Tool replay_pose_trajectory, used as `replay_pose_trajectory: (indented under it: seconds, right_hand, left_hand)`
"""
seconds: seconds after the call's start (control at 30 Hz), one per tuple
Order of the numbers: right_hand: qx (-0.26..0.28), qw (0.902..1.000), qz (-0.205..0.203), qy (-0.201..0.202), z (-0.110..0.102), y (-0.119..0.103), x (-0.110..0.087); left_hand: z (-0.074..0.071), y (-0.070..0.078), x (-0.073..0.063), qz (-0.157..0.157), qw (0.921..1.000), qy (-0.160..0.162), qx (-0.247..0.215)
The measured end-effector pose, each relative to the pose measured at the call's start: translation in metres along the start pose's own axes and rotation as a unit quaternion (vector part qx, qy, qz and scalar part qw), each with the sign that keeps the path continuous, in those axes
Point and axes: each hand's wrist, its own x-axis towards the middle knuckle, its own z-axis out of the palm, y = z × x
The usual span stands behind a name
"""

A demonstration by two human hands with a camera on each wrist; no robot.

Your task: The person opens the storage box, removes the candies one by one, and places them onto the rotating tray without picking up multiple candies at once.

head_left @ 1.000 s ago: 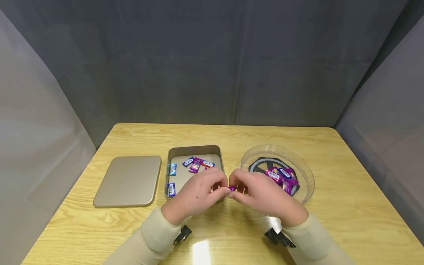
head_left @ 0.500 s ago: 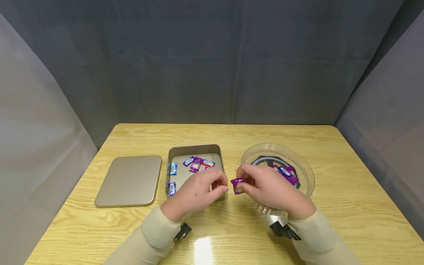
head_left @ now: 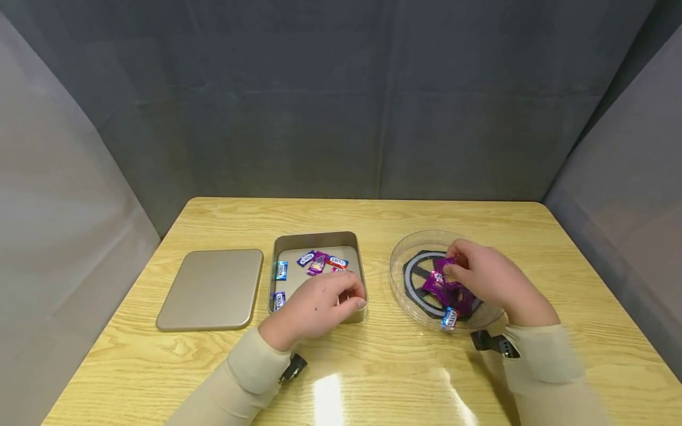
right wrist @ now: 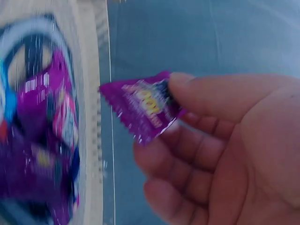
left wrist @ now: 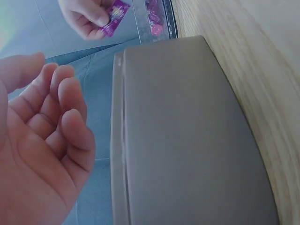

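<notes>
A purple wrapped candy [right wrist: 140, 108] is pinched between the thumb and fingers of my right hand [head_left: 492, 281]. That hand hovers over the right part of a clear round dish [head_left: 395, 278]. Several candies, mostly purple, lie in the dish, and a light-blue one [head_left: 450, 318] sits near its front rim. My left hand [head_left: 319, 300] holds nothing; its fingers are loosely bent above the front right part of a square metal tin [head_left: 315, 241]. Inside the tin are several small candies in blue, purple and red wrappers, some perhaps hidden under the hand.
A flat square metal lid [head_left: 210, 290] lies on the wooden table [head_left: 373, 367] left of the tin. Between tin and dish is a narrow strip of tabletop. Grey cloth [head_left: 319, 106] hangs behind the table and along both sides.
My right hand has moved right with the purple candy, from beside the left hand to above the dish. The left hand has let go of the candy and stays over the tin.
</notes>
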Motion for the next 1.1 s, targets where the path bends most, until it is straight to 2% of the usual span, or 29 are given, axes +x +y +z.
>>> replay_pose_trajectory:
  seconds: [0.2, 0.37, 0.6, 0.77, 0.9, 1.0, 1.1]
  right_hand:
    - [-0.007, 0.9979, 0.057, -0.030, -0.002, 0.022, 0.003]
    - [-0.024, 0.9945, 0.077, -0.066, 0.005, 0.026, 0.007]
    - [-0.040, 0.9926, 0.074, -0.087, 0.018, 0.024, 0.012]
    - [-0.042, 0.9917, 0.080, -0.091, 0.016, 0.022, 0.011]
    - [-0.039, 0.9936, 0.066, -0.083, 0.014, 0.019, 0.010]
    - [-0.033, 0.9951, 0.050, -0.079, 0.013, 0.016, 0.010]
    - [-0.027, 0.9960, 0.039, -0.076, 0.013, 0.013, 0.009]
  left_hand:
    - [-0.001, 0.000, 0.000, -0.002, 1.0000, -0.003, 0.001]
    - [-0.001, -0.001, -0.001, -0.001, 0.9999, -0.007, 0.012]
    - [-0.001, -0.002, -0.001, -0.004, 0.9997, -0.016, 0.017]
    - [-0.002, -0.002, 0.000, -0.012, 0.9995, -0.020, 0.021]
    - [-0.002, -0.003, 0.000, -0.019, 0.9993, -0.020, 0.025]
    - [-0.002, -0.005, 0.001, -0.034, 0.9988, -0.017, 0.031]
    - [-0.002, -0.009, 0.001, -0.063, 0.9968, -0.004, 0.050]
